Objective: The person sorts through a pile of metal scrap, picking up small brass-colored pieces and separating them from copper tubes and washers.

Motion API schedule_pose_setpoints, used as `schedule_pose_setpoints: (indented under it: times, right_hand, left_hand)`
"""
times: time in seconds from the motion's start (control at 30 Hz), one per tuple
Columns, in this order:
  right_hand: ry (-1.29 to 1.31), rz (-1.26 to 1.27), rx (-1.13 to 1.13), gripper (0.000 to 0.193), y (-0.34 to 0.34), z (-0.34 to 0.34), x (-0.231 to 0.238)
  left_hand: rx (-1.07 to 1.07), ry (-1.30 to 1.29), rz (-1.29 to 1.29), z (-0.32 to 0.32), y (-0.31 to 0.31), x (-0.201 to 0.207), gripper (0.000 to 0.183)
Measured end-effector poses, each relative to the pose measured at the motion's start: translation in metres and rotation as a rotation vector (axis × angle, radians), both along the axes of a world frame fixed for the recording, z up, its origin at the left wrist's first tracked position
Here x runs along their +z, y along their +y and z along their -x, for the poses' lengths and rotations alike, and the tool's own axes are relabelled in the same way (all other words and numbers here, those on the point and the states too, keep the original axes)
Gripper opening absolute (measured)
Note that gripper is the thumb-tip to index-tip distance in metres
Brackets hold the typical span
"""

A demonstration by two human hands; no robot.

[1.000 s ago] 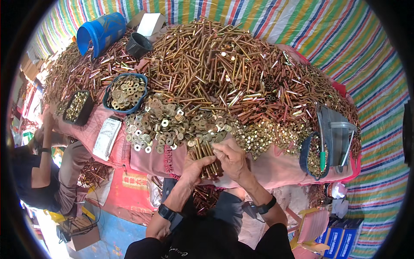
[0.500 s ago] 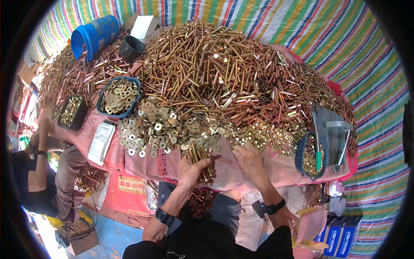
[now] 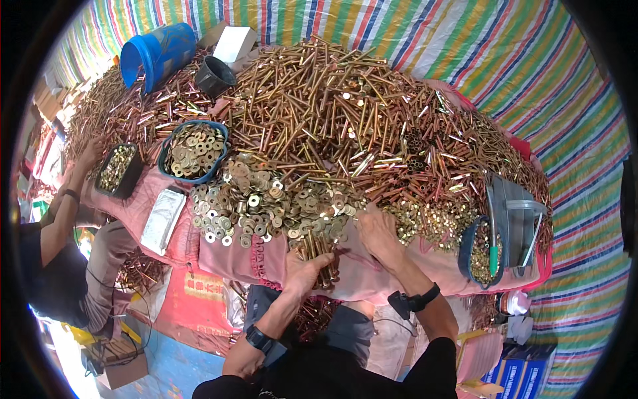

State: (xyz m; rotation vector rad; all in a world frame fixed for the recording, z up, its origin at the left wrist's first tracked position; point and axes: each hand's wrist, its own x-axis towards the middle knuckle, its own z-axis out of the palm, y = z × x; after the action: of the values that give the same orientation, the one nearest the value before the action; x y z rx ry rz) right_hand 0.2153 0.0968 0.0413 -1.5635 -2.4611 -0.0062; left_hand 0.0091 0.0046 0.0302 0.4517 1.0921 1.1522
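My left hand (image 3: 302, 271) is closed around a bundle of long brass-coloured bolts (image 3: 321, 261), held over the near edge of the pink cloth. Just beyond the bundle lies a heap of flat round washers (image 3: 266, 203). My right hand (image 3: 380, 234) reaches to where the washers meet a spread of small golden nuts (image 3: 435, 223). Its fingers are bent together at the heap, and whatever they hold is hidden. Behind both hands rises a large pile of bolts and metal sleeves (image 3: 312, 106).
At left, a blue-rimmed bowl (image 3: 222, 154) holds washers and a dark tub (image 3: 135, 174) holds nuts. A blue bucket (image 3: 159, 56) lies tipped behind. Another nut container (image 3: 466, 256) and a grey scoop-like bin (image 3: 512, 223) stand right. A co-worker's hand (image 3: 90, 154) is at far left.
My right hand has moved left and away from me, toward the washers. The left hand keeps its bundle of bolts. The co-worker's arm has shifted, and the whole view has slid slightly.
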Motion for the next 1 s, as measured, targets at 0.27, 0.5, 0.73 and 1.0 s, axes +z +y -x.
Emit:
schedule_pose_setpoints:
  times: [0.27,0.5,0.73,1.0]
  right_hand:
    - [0.622,0.403,0.051,0.02,-0.04,0.011,0.043]
    - [0.83,0.232,0.178,0.022,-0.046,0.03,0.037]
    - [1.011,0.29,0.005,0.025,-0.062,0.038,0.026]
    - [0.843,0.183,0.044,0.024,-0.055,0.037,0.026]
  left_hand:
    - [-0.015,0.052,-0.009,-0.003,0.001,-0.012,0.02]
    - [-0.016,0.052,-0.053,-0.002,0.002,-0.013,0.023]
    - [-0.044,0.056,-0.033,-0.002,0.001,-0.012,0.021]
    - [-0.044,0.01,-0.004,-0.003,0.001,-0.009,0.021]
